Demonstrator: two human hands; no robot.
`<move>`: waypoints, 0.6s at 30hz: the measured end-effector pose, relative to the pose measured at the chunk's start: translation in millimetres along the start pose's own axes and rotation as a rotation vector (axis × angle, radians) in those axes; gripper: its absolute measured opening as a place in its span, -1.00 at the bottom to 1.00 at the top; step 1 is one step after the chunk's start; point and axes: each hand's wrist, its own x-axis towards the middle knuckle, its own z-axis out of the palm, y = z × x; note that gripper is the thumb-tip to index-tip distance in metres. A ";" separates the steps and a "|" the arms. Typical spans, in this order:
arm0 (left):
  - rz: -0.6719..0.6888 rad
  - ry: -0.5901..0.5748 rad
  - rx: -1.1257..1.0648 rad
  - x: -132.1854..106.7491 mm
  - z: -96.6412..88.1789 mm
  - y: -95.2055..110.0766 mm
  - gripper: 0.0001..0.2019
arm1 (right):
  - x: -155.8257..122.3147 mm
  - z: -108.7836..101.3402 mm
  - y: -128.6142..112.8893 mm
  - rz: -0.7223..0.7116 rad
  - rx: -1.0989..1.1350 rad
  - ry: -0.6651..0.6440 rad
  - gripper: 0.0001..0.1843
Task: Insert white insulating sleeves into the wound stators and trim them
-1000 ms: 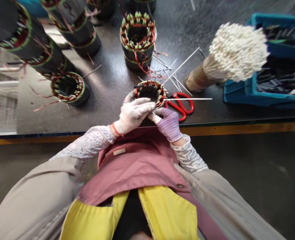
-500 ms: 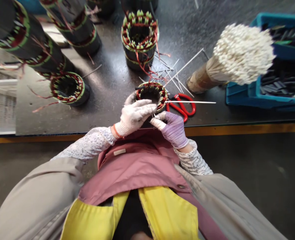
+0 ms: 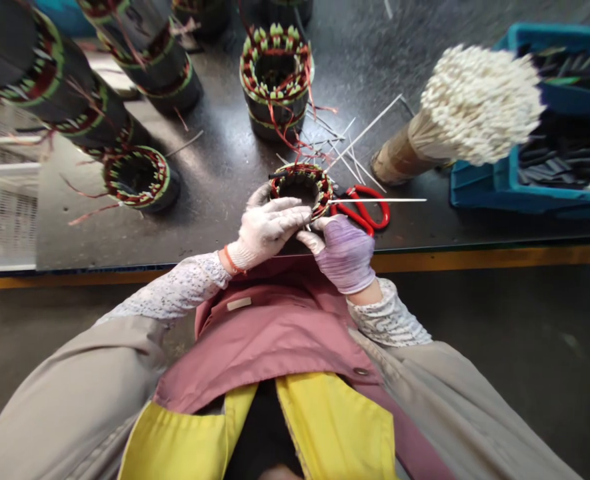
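Stator (image 3: 301, 190), a small core wound in red wire with green-edged slots, is held tilted between both gloved hands, just over the front edge of the bench (image 3: 209, 213). Left hand (image 3: 267, 230), in a white glove, cups its near side: the fingers (image 3: 285, 209) lie together across the rim, with the thumb up behind it. Right hand (image 3: 343, 255), in a purple glove, comes in below, thumb and forefinger close together at the lower rim; whether they pinch anything is hidden. A thin white rod (image 3: 375, 200) juts sideways from the rim above red scissors (image 3: 362, 215). A firm left-hand hold should leave the right free for fine work. Beyond lie loose rods (image 3: 362, 137), an upright stator (image 3: 275, 87), a wrapped bundle of white-tipped sticks (image 3: 479, 103) and a blue crate (image 3: 479, 199).
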 end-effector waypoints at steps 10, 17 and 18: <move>-0.082 -0.101 -0.021 14.6 -5.1 -7.4 -0.70 | -50.5 -56.4 -10.9 -0.500 0.236 0.154 -0.78; 0.002 -0.092 0.075 11.5 -0.4 -11.0 -0.74 | -29.3 -16.7 -10.4 0.499 0.887 -0.199 -0.58; 0.002 -0.092 0.087 10.1 0.4 -11.2 -0.73 | -26.7 -14.4 -12.7 0.545 0.960 -0.245 -0.54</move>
